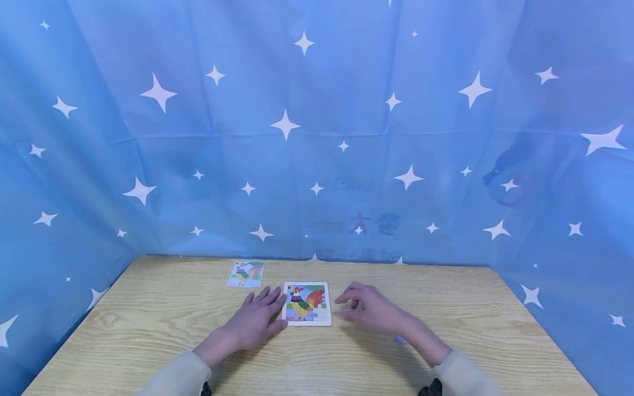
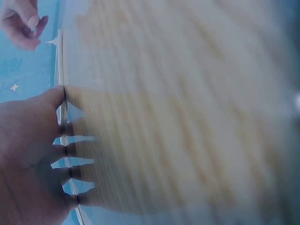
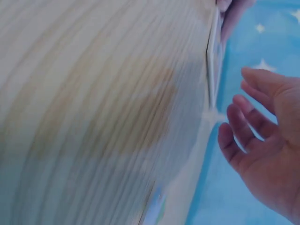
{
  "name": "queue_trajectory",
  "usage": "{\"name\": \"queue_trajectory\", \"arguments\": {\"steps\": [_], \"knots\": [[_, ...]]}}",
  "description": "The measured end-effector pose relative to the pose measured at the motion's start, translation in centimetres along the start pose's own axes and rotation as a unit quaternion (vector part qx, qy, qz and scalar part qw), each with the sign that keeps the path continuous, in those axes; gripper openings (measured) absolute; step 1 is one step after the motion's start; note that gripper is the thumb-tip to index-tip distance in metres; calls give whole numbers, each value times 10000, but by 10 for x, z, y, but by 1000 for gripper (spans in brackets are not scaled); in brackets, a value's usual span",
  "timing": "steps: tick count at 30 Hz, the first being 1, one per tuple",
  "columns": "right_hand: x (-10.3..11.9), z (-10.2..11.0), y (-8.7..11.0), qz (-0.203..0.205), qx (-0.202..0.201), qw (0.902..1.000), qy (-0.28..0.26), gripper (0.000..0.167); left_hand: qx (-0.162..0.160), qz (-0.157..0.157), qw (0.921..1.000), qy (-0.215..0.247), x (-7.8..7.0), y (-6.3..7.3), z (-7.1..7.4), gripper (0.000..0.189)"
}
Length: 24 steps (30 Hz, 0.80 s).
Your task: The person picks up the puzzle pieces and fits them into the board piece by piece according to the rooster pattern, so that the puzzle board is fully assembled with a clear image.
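A jigsaw puzzle of a rooster sits in a white-edged tray [image 1: 329,313] on the wooden table. At the puzzle's lower right a pale patch of bare tray shows. My left hand [image 1: 252,324] lies with its fingers spread and straight, thumb and fingertips at the tray's left edge. Just right of the tray, my right hand [image 1: 371,309] hovers above the table with loosely bent fingers; the right wrist view shows nothing in that hand [image 3: 267,126]. A small bluish piece [image 1: 400,340] lies on the table, partly hidden by my right forearm, and also appears in the right wrist view [image 3: 154,206].
A printed rooster picture card [image 1: 246,274] lies behind my left hand, near the table's back edge. Blue cloth [image 1: 337,165] with white stars hangs behind and on both sides of the wooden table [image 1: 297,368].
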State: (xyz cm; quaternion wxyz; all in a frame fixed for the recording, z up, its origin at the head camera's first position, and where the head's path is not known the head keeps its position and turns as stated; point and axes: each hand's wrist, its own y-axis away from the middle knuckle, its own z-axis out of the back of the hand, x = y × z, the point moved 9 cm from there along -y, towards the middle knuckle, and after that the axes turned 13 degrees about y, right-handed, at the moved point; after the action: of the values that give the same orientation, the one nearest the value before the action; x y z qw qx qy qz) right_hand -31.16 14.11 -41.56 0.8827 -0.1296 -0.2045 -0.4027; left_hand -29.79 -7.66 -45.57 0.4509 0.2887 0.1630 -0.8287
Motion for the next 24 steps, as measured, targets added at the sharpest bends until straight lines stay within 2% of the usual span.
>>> {"name": "queue_trajectory", "arguments": {"steps": [7, 13, 24], "knots": [[-34, 19, 37, -216, -154, 9995, -173, 30, -25, -12, 10000, 16, -2, 2, 1, 63], [-52, 26, 60, -474, -247, 9982, -271, 32, -13, -12, 10000, -16, -1, 2, 0, 63], [-67, 21, 78, -721, -149, 9964, -424, 34, -58, -84, 9999, 6, -1, 2, 0, 63]]}}
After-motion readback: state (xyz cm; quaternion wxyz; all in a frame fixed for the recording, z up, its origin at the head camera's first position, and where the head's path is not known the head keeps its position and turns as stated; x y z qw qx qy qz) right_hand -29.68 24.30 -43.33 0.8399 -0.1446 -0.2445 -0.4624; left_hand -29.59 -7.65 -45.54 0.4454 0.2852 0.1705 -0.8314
